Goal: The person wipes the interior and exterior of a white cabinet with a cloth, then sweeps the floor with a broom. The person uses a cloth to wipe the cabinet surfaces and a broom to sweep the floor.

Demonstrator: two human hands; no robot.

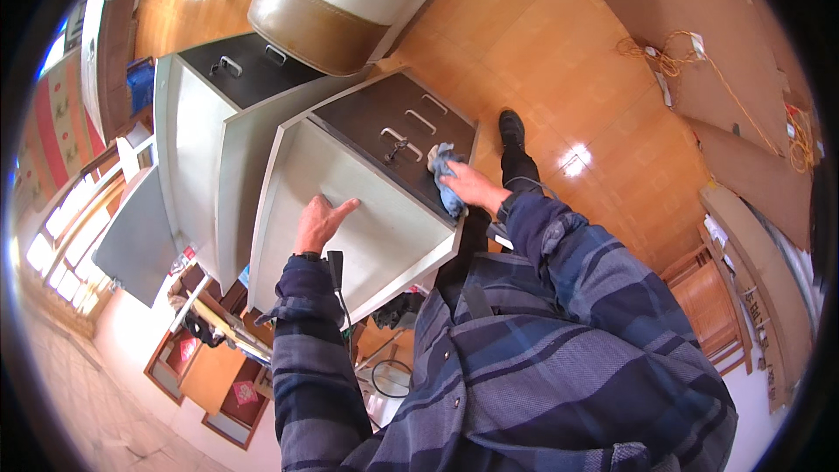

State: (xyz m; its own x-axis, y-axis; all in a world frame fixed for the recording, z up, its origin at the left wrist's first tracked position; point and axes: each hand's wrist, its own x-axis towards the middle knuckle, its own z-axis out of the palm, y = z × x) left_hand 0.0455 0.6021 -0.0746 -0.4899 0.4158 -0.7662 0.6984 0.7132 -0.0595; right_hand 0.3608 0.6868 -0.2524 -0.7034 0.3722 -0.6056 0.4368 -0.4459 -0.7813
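Note:
A small white cabinet (pixel 387 236) with a dark drawer front (pixel 367 105) stands before me. My left hand (pixel 320 219) rests on its pale top, thumb spread away from the fingers and nothing held. A crumpled blue-grey cloth (pixel 447 191) is gripped in my right hand (pixel 475 185), pressed against the dark front close to the cabinet's near edge. Several metal drawer handles (pixel 420 121) run along that front. Keys (pixel 395 149) hang in a lock beside one of the handles, a short way from the cloth.
A second white cabinet (pixel 196 105) with a dark front stands close on the left. Beyond is a padded white-and-brown furniture piece (pixel 321 19). My shoe (pixel 511 130) is on the glossy tan floor (pixel 524 46). Coiled orange cord (pixel 662 65) lies on brown cardboard (pixel 714 98) at right.

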